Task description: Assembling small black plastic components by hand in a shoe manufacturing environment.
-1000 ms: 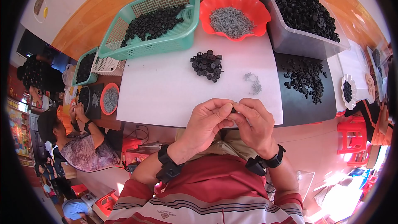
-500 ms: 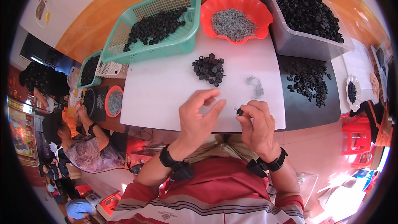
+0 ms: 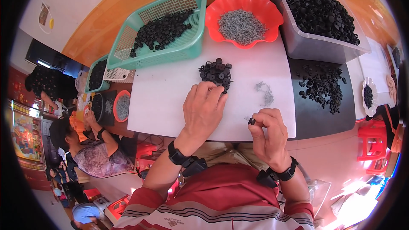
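My right hand [image 3: 269,132], near the front edge of the white sheet [image 3: 170,98], pinches a small black plastic part [image 3: 252,121] between thumb and fingers. My left hand [image 3: 202,107] reaches to the near side of a pile of small black round parts [image 3: 216,72]. Its fingers are bent together around a black part [image 3: 224,91] at the pile's edge; the grip is partly hidden. Thin grey metal pins, like small screws or nails, lie in a loose cluster [image 3: 266,93] right of the pile. A few more are beside my right fingertips.
At the back stand a green basket [image 3: 166,55] of black parts, a red scalloped bowl [image 3: 272,15] of metal pins and a grey tub [image 3: 317,47] heaped with black parts. More black parts [image 3: 323,86] lie on a dark mat at right. A co-worker [image 3: 98,153] sits at left.
My left hand has moved from open near my right hand up to the pile, and its fingers have closed. My right hand still holds a black part, now turned and slightly lower.
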A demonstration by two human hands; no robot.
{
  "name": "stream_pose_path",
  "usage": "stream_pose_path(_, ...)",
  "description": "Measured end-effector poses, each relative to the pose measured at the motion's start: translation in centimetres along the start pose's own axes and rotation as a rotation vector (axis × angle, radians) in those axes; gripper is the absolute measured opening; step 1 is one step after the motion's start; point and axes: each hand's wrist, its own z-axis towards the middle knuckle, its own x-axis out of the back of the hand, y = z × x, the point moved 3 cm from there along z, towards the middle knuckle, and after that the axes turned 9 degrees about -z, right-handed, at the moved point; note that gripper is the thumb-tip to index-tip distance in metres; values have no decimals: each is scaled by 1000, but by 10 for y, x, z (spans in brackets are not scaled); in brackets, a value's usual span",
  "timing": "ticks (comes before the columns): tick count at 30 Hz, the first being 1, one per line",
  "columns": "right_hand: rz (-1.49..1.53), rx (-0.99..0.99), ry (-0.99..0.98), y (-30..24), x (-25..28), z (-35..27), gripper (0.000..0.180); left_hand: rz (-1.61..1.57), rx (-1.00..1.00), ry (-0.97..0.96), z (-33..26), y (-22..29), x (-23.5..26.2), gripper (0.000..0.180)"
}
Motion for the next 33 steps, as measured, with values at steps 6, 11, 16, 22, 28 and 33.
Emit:
stream_pose_path(6,36,-18,13,2,1,0,27,38,-106,14,-1,0,-3,25)
stream_pose_path(11,65,-67,13,2,3,1,25,-2,-171,0,-2,3,-1,25)
stream_pose_path(16,99,-121,5,3,5,0,25,-470,66,-22,-7,3,9,21)
stream_pose_path(22,148,-172,-4,1,3,-1,24,-1214,483,-120,-20,-10,7,25)
stream_pose_path(28,180,-191,3,0,0,-2,24,-1512,765,-251,-28,-4,6,26)
stream_pose_path(33,196,-200,3,0,-3,-2,24,-1647,833,-291,-32,1,5,29)
